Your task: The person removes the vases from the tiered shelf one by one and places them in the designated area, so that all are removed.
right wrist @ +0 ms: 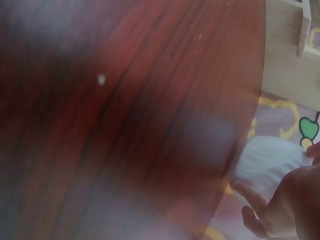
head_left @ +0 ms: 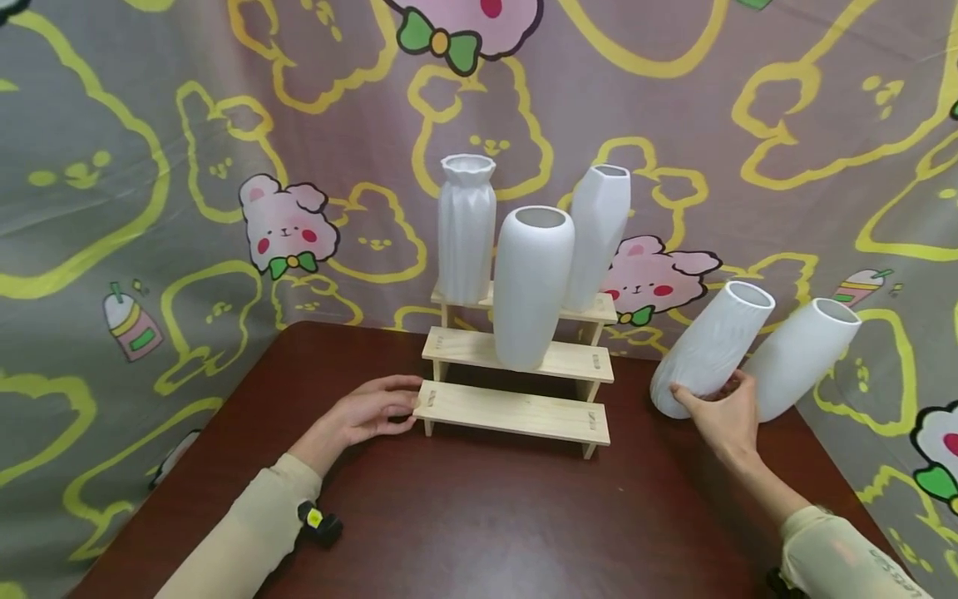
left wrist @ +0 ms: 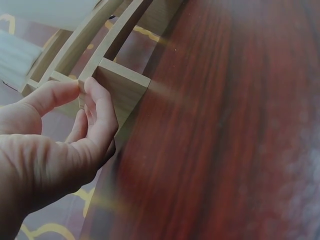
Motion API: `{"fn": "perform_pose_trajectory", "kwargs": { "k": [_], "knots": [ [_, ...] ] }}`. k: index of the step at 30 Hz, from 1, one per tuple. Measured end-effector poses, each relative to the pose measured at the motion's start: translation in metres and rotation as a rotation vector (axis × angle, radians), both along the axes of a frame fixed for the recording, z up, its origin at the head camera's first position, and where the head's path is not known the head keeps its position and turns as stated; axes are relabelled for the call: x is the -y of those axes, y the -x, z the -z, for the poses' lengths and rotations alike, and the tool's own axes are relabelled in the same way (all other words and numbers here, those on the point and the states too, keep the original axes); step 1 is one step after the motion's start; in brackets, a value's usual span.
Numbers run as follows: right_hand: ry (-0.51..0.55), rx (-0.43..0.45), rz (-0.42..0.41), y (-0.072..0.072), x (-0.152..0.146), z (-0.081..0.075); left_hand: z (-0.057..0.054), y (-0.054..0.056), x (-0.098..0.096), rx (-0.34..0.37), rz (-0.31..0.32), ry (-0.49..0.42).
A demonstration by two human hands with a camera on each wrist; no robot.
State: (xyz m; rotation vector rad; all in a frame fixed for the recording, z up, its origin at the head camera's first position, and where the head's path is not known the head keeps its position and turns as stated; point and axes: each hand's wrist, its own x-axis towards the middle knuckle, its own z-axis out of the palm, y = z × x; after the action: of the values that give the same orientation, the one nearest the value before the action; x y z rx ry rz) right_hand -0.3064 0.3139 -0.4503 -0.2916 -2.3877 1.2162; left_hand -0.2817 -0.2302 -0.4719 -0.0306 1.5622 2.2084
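Rippled vase (head_left: 703, 353) was at three o'clock of the stand (head_left: 467, 348), where we gripped its lower body with our right hand (head_left: 726, 423); just beside, toward three, was a smooth vase (head_left: 802, 359). At nine o'clock, our left hand (head_left: 377, 408) pinched the lowest step (head_left: 515, 409).

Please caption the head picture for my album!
Three white vases on wooden steps, left hand at one edge, right hand gripping another vase.

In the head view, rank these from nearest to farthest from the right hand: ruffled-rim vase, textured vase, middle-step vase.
From the right hand:
1. Textured vase: in its grasp, right of the stand.
2. Middle-step vase: on the stand, near its centre.
3. Ruffled-rim vase: at the stand's upper left.
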Motion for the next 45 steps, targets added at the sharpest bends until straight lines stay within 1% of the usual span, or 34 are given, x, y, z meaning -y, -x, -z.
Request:
{"fn": "perform_pose_trajectory", "kwargs": {
  "k": [5,10,20,25,29,32,35,37,40,42,45],
  "knots": [
    [-0.009,-0.02,0.035,0.004,-0.009,0.005,-0.001,0.0,-0.004,-0.004,0.002,0.016],
    [-0.018,-0.029,0.06,0.005,-0.013,0.01,0.0,-0.002,-0.006,0.0,0.01,0.028],
    [-0.027,-0.063,0.031,0.008,-0.014,0.012,0.002,-0.002,-0.006,-0.009,0.011,0.019],
    [-0.01,-0.053,-0.019,0.008,-0.013,0.014,0.001,-0.002,-0.004,-0.012,0.0,0.028],
    [-0.028,-0.03,-0.076,0.006,-0.014,0.011,-0.002,-0.002,-0.002,-0.015,-0.011,0.038],
    [-0.046,-0.034,-0.108,0.001,-0.015,0.007,-0.003,-0.003,-0.002,-0.017,-0.016,0.043],
    [-0.053,-0.059,-0.101,-0.006,-0.015,0.003,-0.004,-0.003,-0.002,-0.014,-0.024,0.048],
    [-0.063,-0.085,-0.067,-0.012,-0.014,0.001,-0.003,-0.003,-0.002,-0.013,-0.023,0.05],
    [-0.065,-0.149,-0.023,-0.021,-0.012,-0.003,-0.003,-0.003,-0.002,-0.016,-0.018,0.054],
    [-0.061,-0.208,-0.013,-0.027,-0.008,-0.007,-0.004,-0.003,-0.002,-0.017,-0.017,0.054],
    [-0.054,-0.287,-0.021,-0.033,-0.003,-0.012,-0.004,-0.002,-0.003,-0.016,-0.02,0.055]
  ]
}}
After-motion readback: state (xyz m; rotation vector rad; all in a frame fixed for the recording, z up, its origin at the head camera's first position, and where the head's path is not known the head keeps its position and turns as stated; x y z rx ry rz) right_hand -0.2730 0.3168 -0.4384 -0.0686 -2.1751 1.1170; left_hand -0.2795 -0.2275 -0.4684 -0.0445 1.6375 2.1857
